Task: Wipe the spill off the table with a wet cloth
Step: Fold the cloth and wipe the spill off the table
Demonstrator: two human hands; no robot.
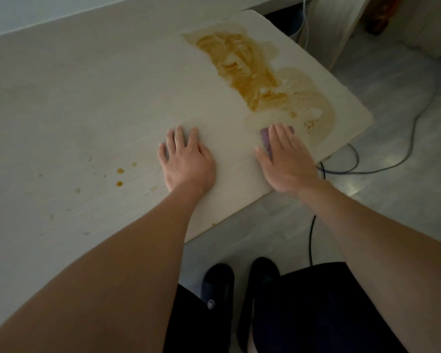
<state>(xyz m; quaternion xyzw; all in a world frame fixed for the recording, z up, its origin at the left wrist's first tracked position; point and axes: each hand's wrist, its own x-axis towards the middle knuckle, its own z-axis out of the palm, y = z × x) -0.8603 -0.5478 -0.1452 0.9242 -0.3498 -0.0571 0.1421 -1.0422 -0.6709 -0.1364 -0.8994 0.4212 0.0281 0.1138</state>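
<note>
Pale tabletop, rounded corner at far right, seen from above. Left hand: laid flat, palm down, fingers straight and slightly spread, holding nothing; forearm extends from the lower left, nearly straight. Right hand: palm down, fingers extended and close together, thumb splayed toward the left hand, pressing flat on a purple cloth; the cloth shows only at the fingertips and beside the thumb, the rest hidden under the palm; forearm enters from the lower right, crossing the tabletop's near edge. Both hands lie side by side, apart, near that edge. Spill: broad orange-brown smear running from the far corner area down toward the right hand, its thinner, streaked lower end just beyond and to the right of the cloth. Small orange drops left of the left hand, well apart from the main smear. Below the tabletop: grey floor, cables, dark shoes, dark clothing.
</note>
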